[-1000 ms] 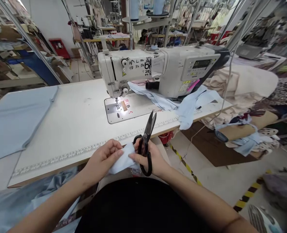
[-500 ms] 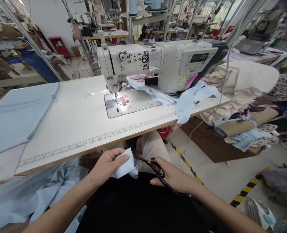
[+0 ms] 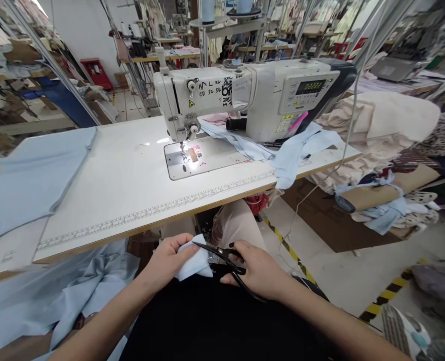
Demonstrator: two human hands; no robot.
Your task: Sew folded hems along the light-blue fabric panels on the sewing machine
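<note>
My left hand (image 3: 171,259) pinches a small folded piece of light blue fabric (image 3: 196,263) above my lap, in front of the table edge. My right hand (image 3: 258,268) is closed round the handles of black scissors (image 3: 222,252). The scissor blades point left and lie across the top of the fabric, their tip close to my left thumb. Whether they touch the cloth I cannot tell. Beyond my hands a white sewing machine (image 3: 207,95) stands on the table (image 3: 124,165), its needle area lit.
Light blue cloth (image 3: 37,175) covers the table's left end, and more (image 3: 90,286) hangs below it. Blue strips (image 3: 290,155) drape over the front edge at right. Piled cream fabric (image 3: 380,120) and a tied brown roll (image 3: 380,193) lie to the right.
The scissors have moved left, from beside the fabric to over it, with their blades now more level. My left hand still holds the cloth. The view has shifted slightly.
</note>
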